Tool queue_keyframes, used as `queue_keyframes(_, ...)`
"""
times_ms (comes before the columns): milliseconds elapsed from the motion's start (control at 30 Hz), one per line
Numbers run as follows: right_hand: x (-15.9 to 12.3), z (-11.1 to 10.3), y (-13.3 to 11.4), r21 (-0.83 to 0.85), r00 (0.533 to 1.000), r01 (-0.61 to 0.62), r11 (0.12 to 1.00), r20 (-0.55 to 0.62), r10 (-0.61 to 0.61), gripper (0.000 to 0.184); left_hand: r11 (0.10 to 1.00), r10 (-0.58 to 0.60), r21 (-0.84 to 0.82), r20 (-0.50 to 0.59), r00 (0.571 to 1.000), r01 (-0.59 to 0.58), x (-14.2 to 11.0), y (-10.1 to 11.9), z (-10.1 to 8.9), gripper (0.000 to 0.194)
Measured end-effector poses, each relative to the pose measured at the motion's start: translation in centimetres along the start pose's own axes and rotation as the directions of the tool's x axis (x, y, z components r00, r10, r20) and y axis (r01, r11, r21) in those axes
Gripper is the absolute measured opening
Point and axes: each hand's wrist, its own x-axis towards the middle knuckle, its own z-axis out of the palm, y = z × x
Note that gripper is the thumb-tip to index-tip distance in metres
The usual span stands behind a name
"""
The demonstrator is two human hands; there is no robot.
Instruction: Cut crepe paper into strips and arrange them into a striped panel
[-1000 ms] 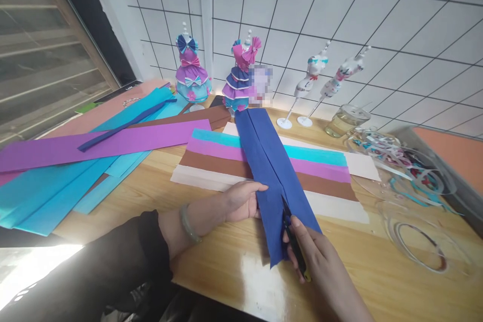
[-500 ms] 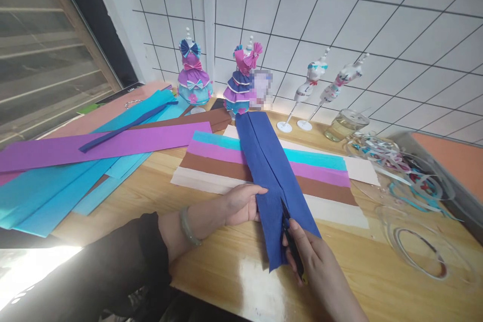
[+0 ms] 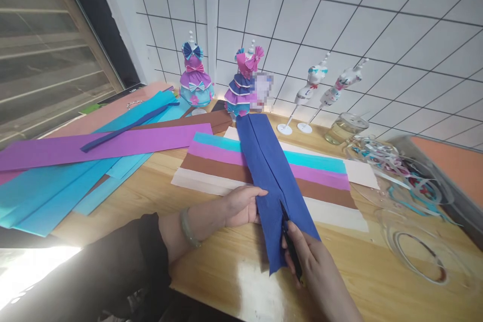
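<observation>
**Blue strip (image 3: 269,181) runs away from you**

Your left hand (image 3: 243,207) pinches the strip's left edge, thumb on top. The blue strip lies across the coloured bands (image 3: 211,152), its long axis slanting from far left to near right. The black scissors (image 3: 293,254) point away and slightly left, tip at the slit, gripped in your right hand (image 3: 315,259).

Craft workspace by the look, my scissors (image 3: 292,251) on a blue strip (image 3: 269,156) at centre, dressed mini mannequins (image 3: 196,82) upper middle, coloured strips (image 3: 158,139) left, tangled ribbons (image 3: 379,151) right.
</observation>
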Motion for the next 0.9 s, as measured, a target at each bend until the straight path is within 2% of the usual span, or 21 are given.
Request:
queue_keyframes(433, -0.07, 0.08, -0.46, -0.031, 1.000, 0.012, 0.999, -0.012, -0.012, 0.048, 1.000, 0.001, -0.016, 0.039, 0.999, 0.000, 0.03, -0.13, -0.34, 0.033)
queue_keyframes(700, 0.13, 0.12, -0.18, -0.049, 1.000, 0.008, 0.999, -0.005, -0.008, 0.047, 1.000, -0.007, -0.015, 0.027, 1.000, 0.007, 0.15, -0.13, -0.49, 0.033)
queue_keyframes(900, 0.04, 0.16, -0.10, -0.053, 0.999, 0.044, 0.998, -0.014, -0.045, 0.047, 1.000, 0.000, -0.009, 0.052, 0.999, 0.001, 0.20, -0.21, -0.69, 0.034)
